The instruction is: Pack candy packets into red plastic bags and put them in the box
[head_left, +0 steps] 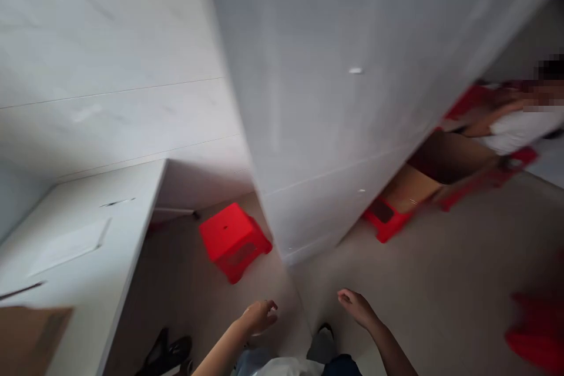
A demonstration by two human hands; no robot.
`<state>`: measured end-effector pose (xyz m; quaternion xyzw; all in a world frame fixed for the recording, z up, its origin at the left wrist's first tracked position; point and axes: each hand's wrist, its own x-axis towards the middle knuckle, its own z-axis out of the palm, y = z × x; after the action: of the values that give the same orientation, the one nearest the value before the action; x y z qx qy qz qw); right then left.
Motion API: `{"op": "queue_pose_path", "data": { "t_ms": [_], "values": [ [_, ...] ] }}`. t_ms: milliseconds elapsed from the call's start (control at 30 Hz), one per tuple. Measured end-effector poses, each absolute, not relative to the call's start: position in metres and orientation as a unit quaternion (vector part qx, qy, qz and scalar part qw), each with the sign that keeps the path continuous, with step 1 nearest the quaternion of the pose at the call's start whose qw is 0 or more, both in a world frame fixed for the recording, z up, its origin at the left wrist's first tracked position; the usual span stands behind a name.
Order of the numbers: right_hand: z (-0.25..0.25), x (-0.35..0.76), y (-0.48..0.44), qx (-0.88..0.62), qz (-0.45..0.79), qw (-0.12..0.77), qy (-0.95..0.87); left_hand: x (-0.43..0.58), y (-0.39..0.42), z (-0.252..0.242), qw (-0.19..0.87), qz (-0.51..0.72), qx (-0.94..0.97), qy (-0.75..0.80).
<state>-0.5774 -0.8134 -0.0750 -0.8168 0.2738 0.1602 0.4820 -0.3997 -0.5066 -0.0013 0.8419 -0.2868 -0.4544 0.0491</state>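
My left hand [259, 315] hangs in the air in front of my body, fingers loosely bent and apart, holding nothing. A red plastic stool [231, 232] on the floor is the nearest thing to it, farther forward and touching neither hand. To the right, my right hand [356, 306] is held over the floor with its fingers curled in, and I see nothing in it. Between and below the hands show my clothing and one shoe [326, 327].
A white table [127, 229] stands left, bearing a cardboard box [35, 335]. Dark shoes [170, 352] lie beneath its edge. A grey pillar [317, 129] rises ahead. Beyond it, a person [515, 126] sits by an open carton [458, 155] on red stools [388, 220]. Another red stool [535, 335] is lower right.
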Motion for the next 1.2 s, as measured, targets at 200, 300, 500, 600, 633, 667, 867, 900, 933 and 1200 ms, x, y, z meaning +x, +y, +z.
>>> {"op": "queue_pose_path", "data": {
  "t_ms": [200, 300, 500, 600, 633, 667, 867, 900, 933, 1200],
  "values": [
    [-0.051, -0.629, -0.965, -0.791, 0.076, 0.485, 0.366, -0.416, -0.71, 0.01, 0.061, -0.472, 0.777, -0.411],
    [-0.041, -0.637, -1.01, -0.782, 0.057, 0.5, 0.368, -0.411, -0.776, 0.018, 0.055, -0.477, 0.766, -0.428],
    [-0.028, -0.609, -1.112, -0.774, 0.021, 0.529, 0.346, -0.381, -0.885, 0.015, 0.043, -0.509, 0.746, -0.428],
    [-0.018, -0.581, -1.185, -0.777, 0.001, 0.528, 0.344, -0.365, -0.944, 0.008, 0.062, -0.514, 0.741, -0.427],
    [-0.013, -0.57, -1.21, -0.778, -0.005, 0.526, 0.342, -0.36, -0.965, 0.006, 0.072, -0.515, 0.741, -0.426],
    [-0.008, -0.56, -1.235, -0.78, -0.012, 0.525, 0.34, -0.356, -0.985, 0.005, 0.082, -0.515, 0.741, -0.424],
    [0.015, -0.509, -1.38, -0.785, -0.055, 0.52, 0.334, -0.338, -1.098, 0.009, 0.145, -0.516, 0.744, -0.399],
    [0.016, -0.503, -1.405, -0.784, -0.06, 0.52, 0.334, -0.336, -1.114, 0.011, 0.161, -0.516, 0.744, -0.394],
    [0.016, -0.498, -1.431, -0.782, -0.063, 0.523, 0.334, -0.333, -1.13, 0.015, 0.178, -0.516, 0.742, -0.389],
    [-0.018, -0.418, -1.685, -0.776, 0.007, 0.521, 0.355, -0.319, -1.276, 0.053, 0.391, -0.475, 0.73, -0.297]
  ]
}}
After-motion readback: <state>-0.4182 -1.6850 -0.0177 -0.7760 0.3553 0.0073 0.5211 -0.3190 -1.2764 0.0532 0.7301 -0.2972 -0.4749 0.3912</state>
